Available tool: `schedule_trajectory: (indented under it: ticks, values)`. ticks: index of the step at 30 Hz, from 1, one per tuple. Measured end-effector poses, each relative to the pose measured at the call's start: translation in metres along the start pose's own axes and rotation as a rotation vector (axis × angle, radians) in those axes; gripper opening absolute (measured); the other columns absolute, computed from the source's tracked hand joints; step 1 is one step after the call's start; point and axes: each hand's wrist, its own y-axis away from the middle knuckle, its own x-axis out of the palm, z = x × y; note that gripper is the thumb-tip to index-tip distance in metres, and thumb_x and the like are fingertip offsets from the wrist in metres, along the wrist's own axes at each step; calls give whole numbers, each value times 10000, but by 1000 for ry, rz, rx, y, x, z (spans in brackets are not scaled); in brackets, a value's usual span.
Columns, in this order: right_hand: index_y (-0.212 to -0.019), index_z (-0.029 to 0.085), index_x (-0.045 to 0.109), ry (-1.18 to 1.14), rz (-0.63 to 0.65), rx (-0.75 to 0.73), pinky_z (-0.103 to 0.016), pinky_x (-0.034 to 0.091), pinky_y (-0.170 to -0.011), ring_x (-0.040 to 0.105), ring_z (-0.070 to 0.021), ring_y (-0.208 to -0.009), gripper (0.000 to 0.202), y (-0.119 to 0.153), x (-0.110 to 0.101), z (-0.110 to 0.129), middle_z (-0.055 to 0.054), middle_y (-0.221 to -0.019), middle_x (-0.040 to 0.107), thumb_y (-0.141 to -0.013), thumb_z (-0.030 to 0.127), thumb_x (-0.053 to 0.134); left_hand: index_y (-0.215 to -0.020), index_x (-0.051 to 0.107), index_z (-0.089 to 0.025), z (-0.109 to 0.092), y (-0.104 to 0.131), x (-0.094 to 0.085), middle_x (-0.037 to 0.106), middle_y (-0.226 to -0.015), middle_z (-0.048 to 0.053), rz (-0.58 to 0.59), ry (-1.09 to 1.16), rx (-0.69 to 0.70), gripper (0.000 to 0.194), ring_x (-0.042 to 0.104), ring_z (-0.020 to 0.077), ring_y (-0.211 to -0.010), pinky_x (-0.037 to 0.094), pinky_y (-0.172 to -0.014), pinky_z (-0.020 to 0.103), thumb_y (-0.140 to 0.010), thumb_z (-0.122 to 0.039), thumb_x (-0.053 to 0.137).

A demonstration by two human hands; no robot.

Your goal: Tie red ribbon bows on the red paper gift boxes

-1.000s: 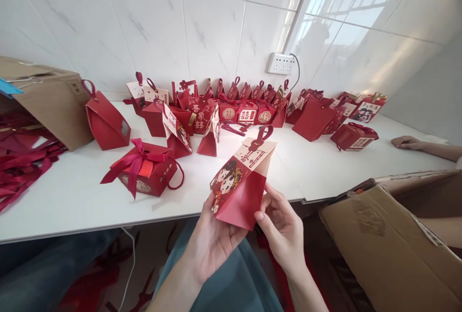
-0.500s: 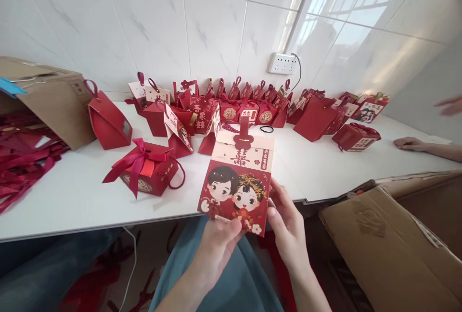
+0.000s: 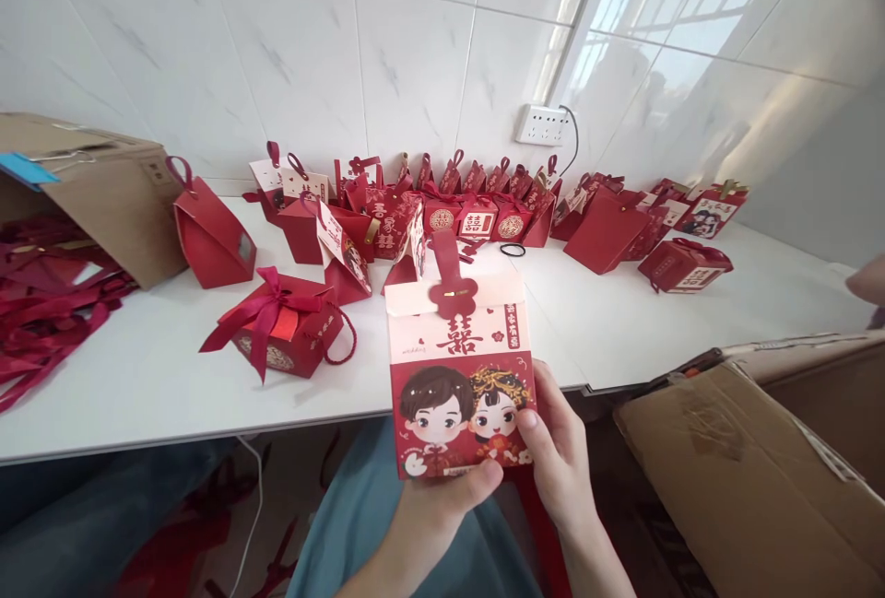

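Both hands hold a red and cream gift box (image 3: 461,363) upright above the table's front edge. Its face shows two cartoon heads, and a dark red ribbon loop with a flower-shaped tab stands at its top. My left hand (image 3: 442,506) grips the bottom edge, thumb on the front and fingers hidden behind. My right hand (image 3: 559,441) clasps the right side, its thumb on the front near the lower right and the other fingers mostly behind. A red box with a ribbon bow (image 3: 283,322) stands on the table left of the held box.
Several red gift boxes stand along the tiled wall on the white table (image 3: 172,395). At left, red ribbons spill from a cardboard box (image 3: 131,202). A large open carton (image 3: 747,460) sits at right. A power strip (image 3: 544,125) is on the wall; part of another person's hand (image 3: 867,280) shows at right.
The gift box has come closer and now sits straighter, facing me. My left thumb has shifted right along its bottom. At right, the other person's hands have moved, one leaving the table.
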Motion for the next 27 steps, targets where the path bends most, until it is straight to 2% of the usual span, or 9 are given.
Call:
schedule_trajectory:
  ticks: [8, 15, 20, 23, 27]
  values:
    - [-1206, 281, 533, -2, 8, -7, -287, 526, -822, 581, -217, -1046, 345, -2, 1, -1, -56, -1157, 575, -876, 383, 529, -990, 686, -240, -2, 0, 2, 683, -1088, 28, -40, 2, 0, 389, 593, 306, -1083, 493, -970, 463, -632, -366, 772]
    - [-1211, 274, 540, 24, -12, -5, -301, 537, -797, 590, -228, -1025, 364, -2, 2, 0, -66, -1149, 581, -870, 399, 530, -1015, 666, -239, -5, -1, 2, 681, -1094, 34, 7, -29, 42, 380, 602, 302, -1072, 506, -951, 473, -669, -374, 746]
    - [-1214, 274, 546, 16, -20, 12, -319, 532, -802, 589, -239, -1028, 378, -1, 2, -3, -66, -1163, 590, -860, 407, 536, -995, 672, -225, -3, -1, 3, 684, -1082, 46, -27, -49, 31, 385, 604, 305, -1066, 508, -946, 467, -658, -393, 750]
    - [-1186, 257, 559, -84, 0, 73, -341, 526, -809, 607, -244, -991, 358, -1, 0, -11, -67, -1125, 622, -858, 400, 537, -982, 666, -222, -1, 0, -1, 688, -1062, 49, -65, -133, 44, 336, 615, 288, -1040, 512, -935, 439, -684, -361, 732]
    - [-1081, 261, 612, -359, 54, 196, -375, 518, -822, 628, -248, -956, 277, -3, -3, -26, -46, -1047, 670, -834, 380, 566, -1002, 617, -208, 0, -3, -11, 669, -1028, 70, -103, -337, 180, 359, 628, 271, -964, 537, -849, 396, -679, -307, 740]
